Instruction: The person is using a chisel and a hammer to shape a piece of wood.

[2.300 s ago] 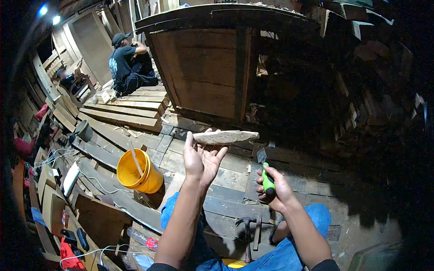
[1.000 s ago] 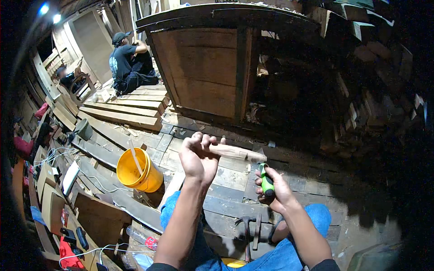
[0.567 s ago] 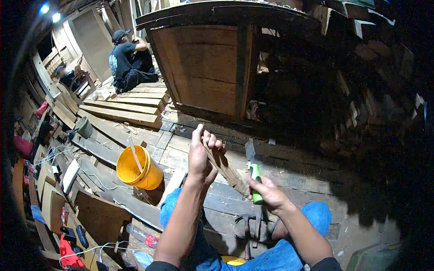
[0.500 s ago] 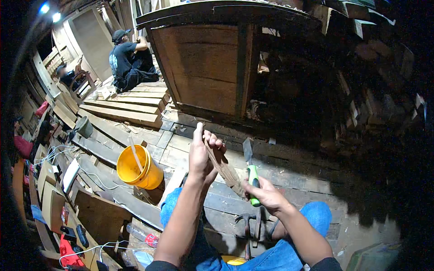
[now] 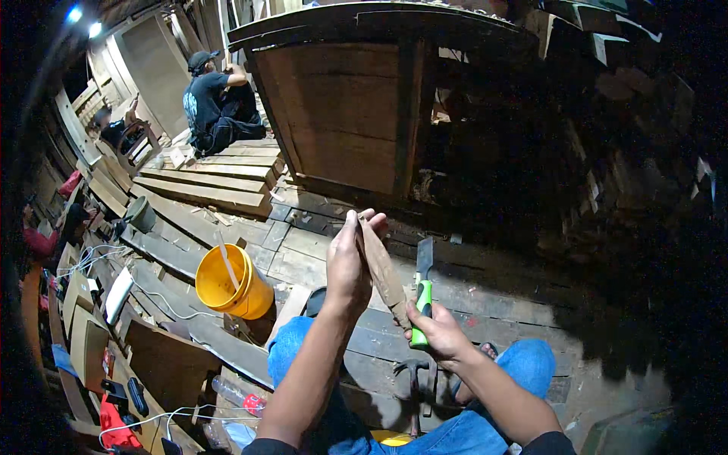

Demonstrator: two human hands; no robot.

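My left hand (image 5: 351,265) is closed round the upper part of a carved piece of wood (image 5: 385,274), which slants down toward my right hand. In my right hand (image 5: 441,334) is a wood chisel with a green and black handle (image 5: 423,303), its broad metal blade (image 5: 425,258) pointing up and away from me. The fingers of that hand also lie by the lower end of the wood; whether they grip it is hidden. Below my hands a claw hammer (image 5: 413,379) stands head-up between my legs, beside another narrow tool (image 5: 431,387).
A yellow bucket (image 5: 258,296) holding a stick stands left of my knee. Ahead is a large wooden cabinet (image 5: 334,114). Stacked planks (image 5: 205,193) lie far left, where a person (image 5: 212,106) sits. Cables, a plastic bottle (image 5: 231,390) and boards crowd the lower left.
The wood has turned in my left hand and now shows a broader pale face. The chisel stands more upright, and my right hand has shifted slightly left.
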